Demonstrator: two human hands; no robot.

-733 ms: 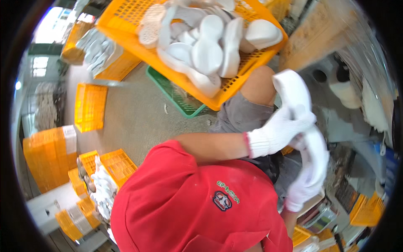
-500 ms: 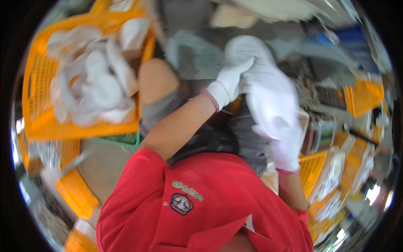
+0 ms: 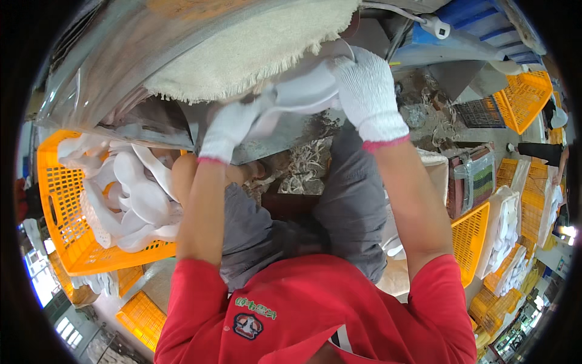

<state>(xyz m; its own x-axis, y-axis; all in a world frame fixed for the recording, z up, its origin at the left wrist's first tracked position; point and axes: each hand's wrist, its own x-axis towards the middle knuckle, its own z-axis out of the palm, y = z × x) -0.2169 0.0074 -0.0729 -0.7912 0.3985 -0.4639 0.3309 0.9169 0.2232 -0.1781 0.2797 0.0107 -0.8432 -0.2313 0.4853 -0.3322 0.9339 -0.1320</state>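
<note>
A white shoe sole [image 3: 308,85] is held sideways between my gloved hands, below a fringed cream cloth [image 3: 254,51] on a grey machine. My left hand [image 3: 233,124], slightly blurred, closes on the sole's left end. Round the other end are the fingers of my right hand [image 3: 368,88], with the thumb side toward the sole. The sole's far edge lies close to the machine beneath the cloth; whether it touches anything there is hidden.
At my left stands a yellow crate [image 3: 115,262] heaped with white soles [image 3: 142,188]. Pale trimmings [image 3: 306,167] litter the floor between my knees and the machine. More yellow crates [image 3: 528,97] stand on the right, near a blue ribbed panel [image 3: 467,24].
My hands and the sole have moved forward, up to the machine. The sole has turned from lengthwise to sideways. The view has shifted to show more of the machine and cloth.
</note>
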